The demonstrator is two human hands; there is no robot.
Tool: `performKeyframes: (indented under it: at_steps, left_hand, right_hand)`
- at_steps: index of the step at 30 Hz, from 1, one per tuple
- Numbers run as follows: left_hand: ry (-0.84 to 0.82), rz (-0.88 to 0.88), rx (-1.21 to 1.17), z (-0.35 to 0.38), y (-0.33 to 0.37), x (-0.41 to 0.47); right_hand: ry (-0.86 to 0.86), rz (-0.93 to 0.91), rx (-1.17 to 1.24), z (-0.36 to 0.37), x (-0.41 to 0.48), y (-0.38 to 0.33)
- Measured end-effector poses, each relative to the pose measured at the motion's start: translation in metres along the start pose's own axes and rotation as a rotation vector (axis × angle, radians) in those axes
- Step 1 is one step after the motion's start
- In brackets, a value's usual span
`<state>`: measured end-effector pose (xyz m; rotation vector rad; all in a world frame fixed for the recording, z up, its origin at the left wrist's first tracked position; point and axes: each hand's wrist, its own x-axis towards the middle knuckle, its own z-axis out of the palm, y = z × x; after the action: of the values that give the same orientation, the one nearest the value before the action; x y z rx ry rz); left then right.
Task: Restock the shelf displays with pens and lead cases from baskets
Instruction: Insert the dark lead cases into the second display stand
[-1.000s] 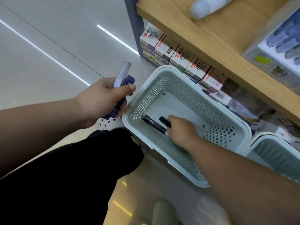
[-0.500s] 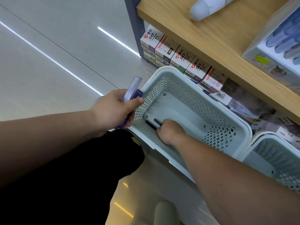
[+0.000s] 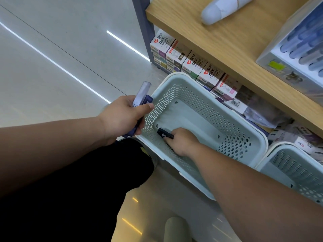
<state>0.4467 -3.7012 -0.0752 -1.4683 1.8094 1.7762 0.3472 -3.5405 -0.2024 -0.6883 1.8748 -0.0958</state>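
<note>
A pale green perforated basket (image 3: 244, 130) stands on the floor below the wooden shelf (image 3: 227, 49). My right hand (image 3: 181, 142) is down inside it near the left corner, fingers curled round black lead cases (image 3: 163, 133) whose ends stick out to the left. My left hand (image 3: 124, 117) hovers just outside the basket's left wall and grips a small bundle of lead cases (image 3: 141, 95), one clear and the others dark blue, pointing upward.
A second green basket (image 3: 297, 173) sits to the right. Rows of boxed stock (image 3: 190, 63) fill the space under the shelf. A clear display box of blue pens (image 3: 300, 49) and a white object (image 3: 223, 9) rest on the shelf. My dark trouser leg is below.
My right hand slid left along the basket floor and closed on the black lead cases, which now sit in its grip. My left hand drifted right, closer to the basket wall.
</note>
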Motion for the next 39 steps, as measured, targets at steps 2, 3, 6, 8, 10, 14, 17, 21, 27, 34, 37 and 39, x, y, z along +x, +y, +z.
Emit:
performKeyframes:
  at_steps: [2,3,6,8,10,14,17,21,27,34,37,39]
  left_hand:
    - [-0.003,0.000,0.012,0.000,0.000,0.000]
    - [-0.015,-0.001,0.030,0.000,0.001,0.000]
    - [-0.072,0.023,0.186,0.000,0.006,-0.005]
    - [-0.113,0.055,0.221,0.004,0.015,-0.012]
    - [-0.168,0.078,0.181,0.011,0.029,-0.023]
    - [-0.276,0.121,0.041,0.023,0.073,-0.053]
    - [-0.262,0.186,0.038,0.032,0.106,-0.079]
    - [-0.313,0.262,0.007,0.059,0.143,-0.128]
    - [-0.424,0.452,0.012,0.121,0.176,-0.219]
    - [-0.476,0.404,-0.300,0.203,0.180,-0.278]
    - [-0.484,0.354,-0.343,0.242,0.174,-0.285]
    - [-0.487,0.309,-0.368,0.265,0.171,-0.283]
  right_hand:
    - [0.023,-0.042,0.021,-0.001,-0.006,0.000]
    - [0.046,-0.056,0.046,-0.003,-0.010,0.000]
    - [0.134,-0.062,0.199,-0.019,-0.029,0.001]
    - [0.159,-0.067,0.384,-0.035,-0.048,-0.002]
    - [0.165,-0.085,0.617,-0.052,-0.074,-0.007]
    - [0.269,-0.142,0.781,-0.085,-0.141,-0.013]
    - [0.362,-0.202,0.840,-0.106,-0.193,-0.011]
    - [0.476,-0.305,0.858,-0.128,-0.266,-0.002]
    - [0.579,-0.402,0.876,-0.141,-0.367,0.033]
    - [0.600,-0.470,0.944,-0.138,-0.452,0.093]
    - [0.618,-0.415,0.980,-0.133,-0.465,0.120]
    - [0.645,-0.338,0.974,-0.132,-0.470,0.140]
